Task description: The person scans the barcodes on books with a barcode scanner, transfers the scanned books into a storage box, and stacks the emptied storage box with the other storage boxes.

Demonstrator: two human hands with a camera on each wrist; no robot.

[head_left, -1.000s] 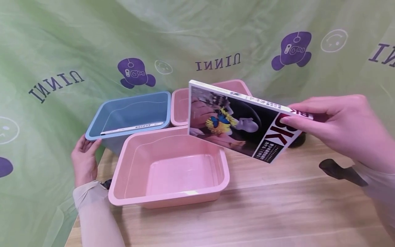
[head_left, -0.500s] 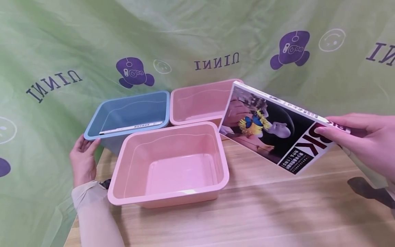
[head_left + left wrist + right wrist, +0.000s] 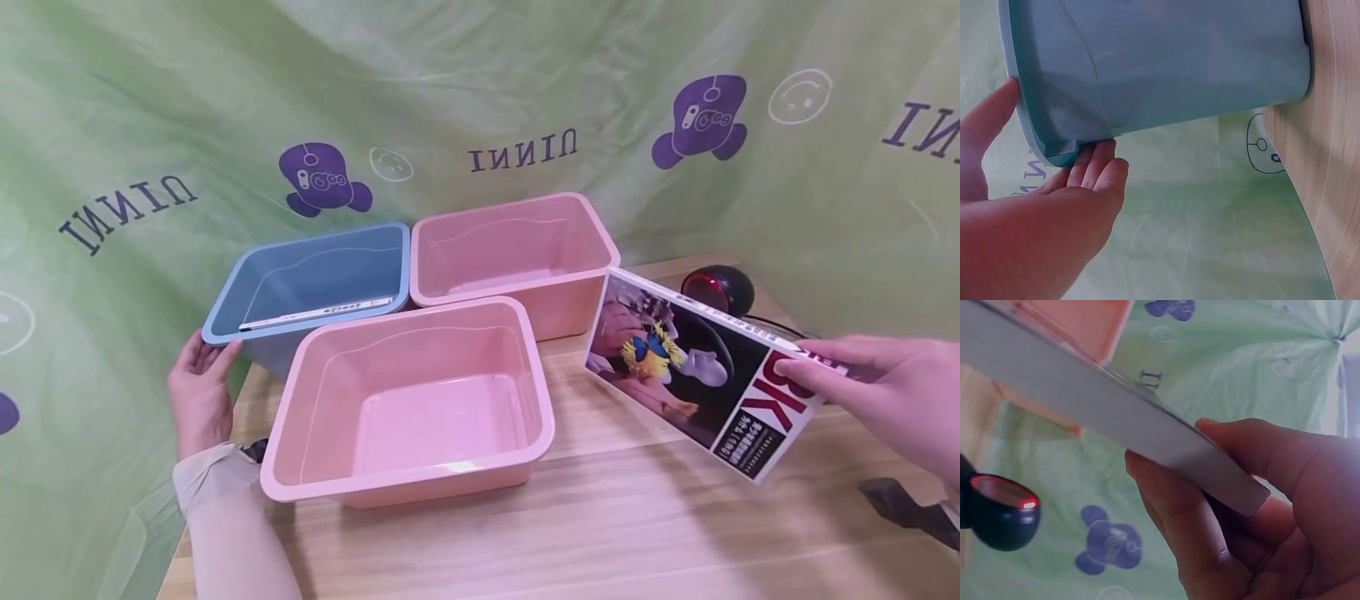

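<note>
My right hand (image 3: 892, 392) pinches a paperback book (image 3: 667, 367) by its corner, thumb on the cover and fingers behind. The cover is dark, with a blue butterfly on a yellow flower and large red letters. The book hangs tilted over the table, right of the pink bins. In the right wrist view its pale page edge (image 3: 1116, 406) runs between thumb and fingers. My left hand (image 3: 202, 392) holds the near left corner of a blue plastic bin (image 3: 330, 279), thumb on the rim and fingers under it. A white strip with dark lettering (image 3: 315, 315) shows inside that bin.
One pink bin (image 3: 405, 483) stands in front on the wooden table (image 3: 600, 533), another pink bin (image 3: 570, 304) behind it beside the blue one. A round black device (image 3: 717, 290) with a red light and a cable sits at the back right. A green printed cloth (image 3: 465, 67) hangs behind.
My right hand has carried the book right and down, away from over the bins, uncovering the rear pink bin and the black device. My left hand keeps its hold on the blue bin.
</note>
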